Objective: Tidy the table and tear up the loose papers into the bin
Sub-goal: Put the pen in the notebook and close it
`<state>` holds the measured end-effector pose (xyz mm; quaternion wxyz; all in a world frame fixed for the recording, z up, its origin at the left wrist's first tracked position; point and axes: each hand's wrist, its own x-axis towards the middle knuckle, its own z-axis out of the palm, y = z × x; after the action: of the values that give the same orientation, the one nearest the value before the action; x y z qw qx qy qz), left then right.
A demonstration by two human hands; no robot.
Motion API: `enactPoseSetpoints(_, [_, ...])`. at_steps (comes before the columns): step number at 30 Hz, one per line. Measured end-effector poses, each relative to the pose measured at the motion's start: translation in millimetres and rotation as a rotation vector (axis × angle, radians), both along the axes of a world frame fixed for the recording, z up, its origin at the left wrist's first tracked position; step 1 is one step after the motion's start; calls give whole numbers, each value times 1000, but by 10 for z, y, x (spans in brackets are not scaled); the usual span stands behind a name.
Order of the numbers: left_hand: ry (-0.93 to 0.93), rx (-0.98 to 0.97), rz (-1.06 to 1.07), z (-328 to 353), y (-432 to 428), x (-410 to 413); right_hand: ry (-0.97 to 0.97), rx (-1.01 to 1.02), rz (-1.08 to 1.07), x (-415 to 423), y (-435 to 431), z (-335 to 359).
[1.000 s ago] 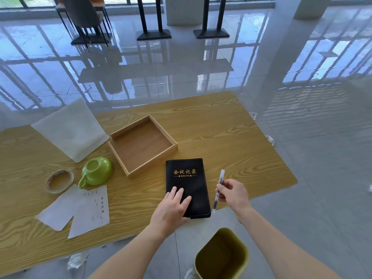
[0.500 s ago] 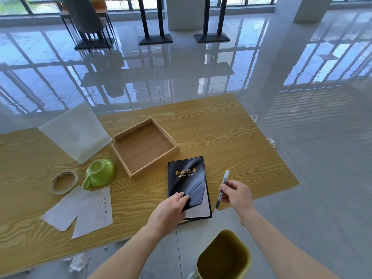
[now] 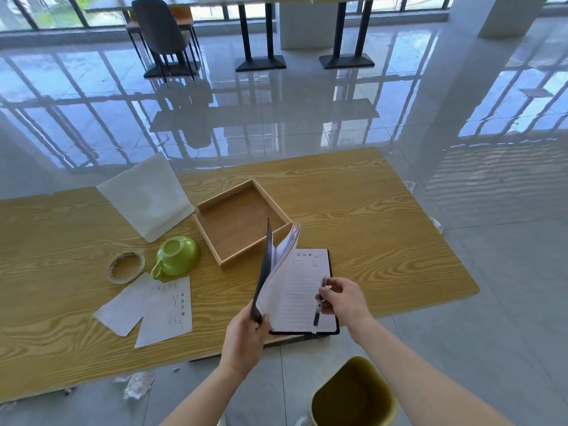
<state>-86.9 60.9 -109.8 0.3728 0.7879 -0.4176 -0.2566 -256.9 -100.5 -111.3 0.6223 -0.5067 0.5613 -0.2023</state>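
Note:
A black notebook (image 3: pixel 299 290) lies near the front edge of the wooden table (image 3: pixel 384 229), opened to a lined page. My left hand (image 3: pixel 246 339) grips its raised cover and a sheaf of pages at the lower corner, holding them upright. My right hand (image 3: pixel 344 298) holds a pen (image 3: pixel 319 302) over the open page, tip pointing toward me. Two loose papers (image 3: pixel 153 309) lie flat on the table to the left. The olive-green bin (image 3: pixel 353 395) stands on the floor below my right forearm.
An open wooden tray (image 3: pixel 212 238) sits behind the notebook. A green cup (image 3: pixel 176 256) lies on its side beside a tape roll (image 3: pixel 126 267). A white folded sheet (image 3: pixel 147 195) stands behind them. Crumpled paper scraps (image 3: pixel 138 385) lie on the floor by the table.
My left hand has lifted the notebook's cover and pages from nearly flat to upright, exposing a lined page. My right hand has brought the pen in over that page.

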Motion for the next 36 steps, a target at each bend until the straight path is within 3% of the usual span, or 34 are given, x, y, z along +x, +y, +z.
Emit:
enactPoseSetpoints(9, [175, 38, 187, 8, 37, 51, 81, 62, 77, 530, -86, -49])
enactPoseSetpoints(17, [115, 67, 216, 24, 31, 43, 94, 141, 87, 778, -81, -116])
enactPoseSetpoints(24, [90, 63, 168, 42, 22, 37, -37, 212, 44, 666, -53, -76])
enactPoseSetpoints(28, [-22, -10, 112, 84, 8, -63, -98, 159, -94, 396, -69, -51])
enactPoseSetpoints(31, [-216, -40, -13, 116, -21, -169, -205, 201, -175, 193, -60, 17])
enactPoseSetpoints(36, [-458, 64, -194, 163, -128, -322, -338, 204, 3, 203, -36, 280])
